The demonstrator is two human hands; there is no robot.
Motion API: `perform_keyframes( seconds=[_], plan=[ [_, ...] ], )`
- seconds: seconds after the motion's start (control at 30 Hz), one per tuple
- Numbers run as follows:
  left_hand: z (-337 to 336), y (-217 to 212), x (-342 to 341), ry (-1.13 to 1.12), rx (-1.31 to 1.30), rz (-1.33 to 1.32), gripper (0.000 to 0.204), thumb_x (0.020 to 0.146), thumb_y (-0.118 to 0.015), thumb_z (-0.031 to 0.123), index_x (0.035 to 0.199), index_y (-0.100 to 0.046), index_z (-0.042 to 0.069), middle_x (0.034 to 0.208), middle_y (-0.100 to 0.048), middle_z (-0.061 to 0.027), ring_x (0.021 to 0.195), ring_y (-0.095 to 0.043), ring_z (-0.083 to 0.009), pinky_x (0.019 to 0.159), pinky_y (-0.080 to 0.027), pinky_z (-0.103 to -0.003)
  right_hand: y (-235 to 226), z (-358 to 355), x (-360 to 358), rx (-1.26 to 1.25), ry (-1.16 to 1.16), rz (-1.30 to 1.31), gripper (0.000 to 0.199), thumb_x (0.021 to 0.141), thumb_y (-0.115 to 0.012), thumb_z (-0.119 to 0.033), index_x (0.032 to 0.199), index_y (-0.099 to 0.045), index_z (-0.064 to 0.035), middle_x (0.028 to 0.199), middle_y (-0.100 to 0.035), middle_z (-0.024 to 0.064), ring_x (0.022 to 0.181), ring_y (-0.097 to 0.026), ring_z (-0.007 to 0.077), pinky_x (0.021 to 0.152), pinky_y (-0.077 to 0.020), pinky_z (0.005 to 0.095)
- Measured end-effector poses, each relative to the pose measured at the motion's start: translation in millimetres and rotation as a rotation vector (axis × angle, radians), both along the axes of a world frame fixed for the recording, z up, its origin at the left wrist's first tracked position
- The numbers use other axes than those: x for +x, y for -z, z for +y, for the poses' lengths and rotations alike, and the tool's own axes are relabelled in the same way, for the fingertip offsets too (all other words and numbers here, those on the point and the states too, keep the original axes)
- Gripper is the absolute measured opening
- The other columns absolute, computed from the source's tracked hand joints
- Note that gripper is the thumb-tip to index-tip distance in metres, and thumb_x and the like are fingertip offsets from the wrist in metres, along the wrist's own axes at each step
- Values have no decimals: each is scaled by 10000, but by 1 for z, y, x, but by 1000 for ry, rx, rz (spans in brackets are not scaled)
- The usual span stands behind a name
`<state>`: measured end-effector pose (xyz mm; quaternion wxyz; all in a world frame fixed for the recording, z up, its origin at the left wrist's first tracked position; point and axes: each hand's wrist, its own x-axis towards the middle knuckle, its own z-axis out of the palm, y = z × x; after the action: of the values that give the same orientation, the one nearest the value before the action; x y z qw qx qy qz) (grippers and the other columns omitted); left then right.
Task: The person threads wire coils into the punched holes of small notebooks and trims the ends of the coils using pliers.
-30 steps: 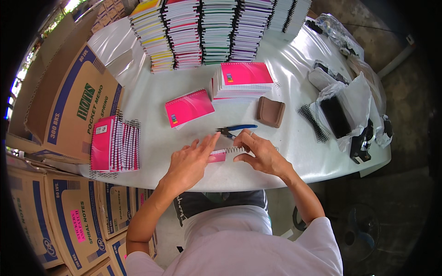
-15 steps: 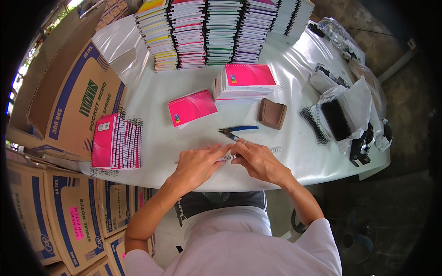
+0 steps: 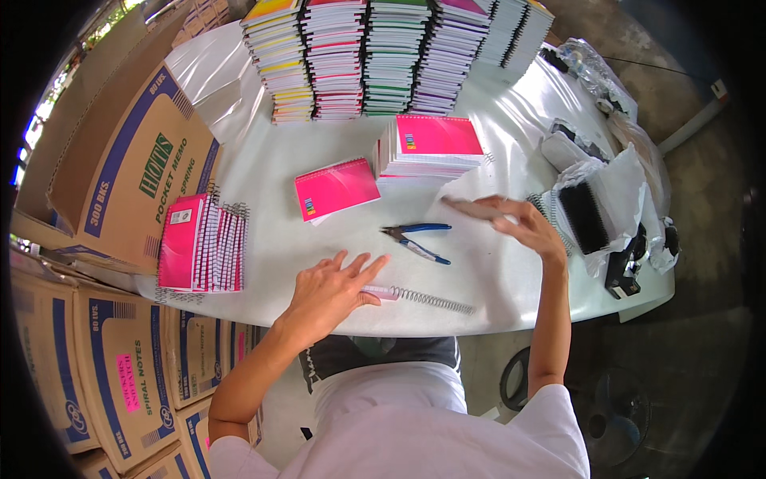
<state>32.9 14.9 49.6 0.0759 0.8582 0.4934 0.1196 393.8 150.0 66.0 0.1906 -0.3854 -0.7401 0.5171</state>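
Near the table's front edge, my left hand point(image 3: 331, 291) steadies a small pinkish notebook point(image 3: 384, 293), fingers partly spread and the thumb against it. Most of the notebook is hidden under the hand. From its right end a metal spiral coil point(image 3: 435, 301) sticks out along the table. My right hand point(image 3: 527, 227) is raised to the right, closed on a brown block point(image 3: 475, 208) with rounded corners, blurred by motion. Between the hands lie blue-handled cutting pliers point(image 3: 415, 239), their jaws pointing left. Beyond them rests a pink notebook point(image 3: 337, 190).
A stack of pink notebooks point(image 3: 435, 148) stands farther back, before tall stacks of spiral notebooks point(image 3: 335, 60). Coil-bound pink notebooks point(image 3: 199, 243) stand beside an open carton point(image 3: 140, 168) on the left. Black coils point(image 3: 582, 211) in plastic wrapping lie on the right.
My right hand has left the coil, moved right and picked up the brown block from the table. My left hand stays at the notebook; more of the coil and the pliers now show.
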Motion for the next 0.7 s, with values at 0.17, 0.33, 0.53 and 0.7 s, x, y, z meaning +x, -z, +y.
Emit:
perform_keyframes(
  seconds=[0.17,0.33,0.53,0.7],
  plan=[
    [-2,2,-5,-31,61,-1,735,796,-700,482,1450,-483,225,1150,-701,-112,1077,-670,-350,784,-571,-433,19,-40,-78,-29,-474,171,489,850,-765,-358,1229,-697,-57,1262,-649,187,1194,-578,317,1032,-429,427],
    [-3,5,-5,-84,-28,-74,747,786,-715,481,1447,-489,215,1111,-704,-154,1066,-673,-354,788,-567,-431,19,-47,-85,-125,-427,275,449,845,-757,-298,1220,-705,-55,1252,-654,186,1193,-577,324,1031,-425,435],
    [1,3,-8,-113,4,-63,757,773,-732,472,1439,-492,204,1166,-698,-86,1099,-658,-360,793,-567,-428,21,-48,-94,-234,-363,407,505,784,-794,-348,1193,-722,-60,1265,-653,185,1207,-571,317,1079,-389,423],
    [-1,4,-13,-157,-12,-66,771,751,-774,423,1439,-488,225,1236,-670,-64,1161,-628,-347,830,-566,-418,24,-47,-101,-222,-395,410,482,800,-778,-294,1203,-710,-40,1290,-638,184,1214,-568,309,1076,-386,412]
  ],
)
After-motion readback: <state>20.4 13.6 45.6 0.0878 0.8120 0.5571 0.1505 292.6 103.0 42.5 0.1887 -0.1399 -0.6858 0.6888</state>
